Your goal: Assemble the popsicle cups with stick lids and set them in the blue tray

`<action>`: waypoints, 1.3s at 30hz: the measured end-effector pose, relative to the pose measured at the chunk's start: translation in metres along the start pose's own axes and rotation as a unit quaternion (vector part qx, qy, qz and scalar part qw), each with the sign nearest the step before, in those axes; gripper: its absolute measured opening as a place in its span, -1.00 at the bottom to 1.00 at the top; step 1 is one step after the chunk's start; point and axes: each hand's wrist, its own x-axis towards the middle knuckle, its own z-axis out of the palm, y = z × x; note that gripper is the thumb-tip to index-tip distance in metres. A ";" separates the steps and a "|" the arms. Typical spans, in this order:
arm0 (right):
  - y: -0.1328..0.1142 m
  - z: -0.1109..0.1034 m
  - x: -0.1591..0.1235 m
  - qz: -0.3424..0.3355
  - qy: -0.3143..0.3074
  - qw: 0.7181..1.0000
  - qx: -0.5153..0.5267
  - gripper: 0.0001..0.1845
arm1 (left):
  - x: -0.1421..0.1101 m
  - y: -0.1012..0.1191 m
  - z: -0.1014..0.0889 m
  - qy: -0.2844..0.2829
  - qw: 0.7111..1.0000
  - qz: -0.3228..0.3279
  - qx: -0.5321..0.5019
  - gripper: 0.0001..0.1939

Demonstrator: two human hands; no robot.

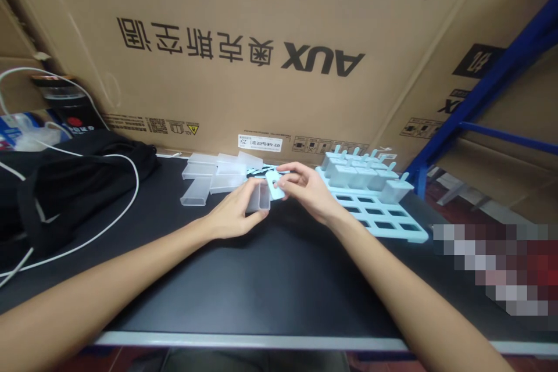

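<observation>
My left hand (233, 213) is closed around a clear plastic mould cup (258, 196), its open end facing me. My right hand (305, 186) pinches a light blue lid piece (274, 184) right at the cup's mouth. Both hands hover just above the black table (261, 279). To the right lies a light blue tray (383, 218) with rectangular slots; its far rows hold several capped cups (366, 171). Several loose clear cups (209, 177) lie in a pile behind my left hand.
A big cardboard box (279, 40) walls off the back of the table. At left lie a black bag (65, 180), a white cable (113, 221) and a dark bottle (70, 104). A blue metal rack (479, 104) stands at right.
</observation>
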 end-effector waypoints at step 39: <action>0.042 -0.014 0.131 0.000 -0.215 0.636 -0.741 -0.69 | -0.005 -0.003 -0.004 -0.126 0.987 0.087 -0.041 -0.38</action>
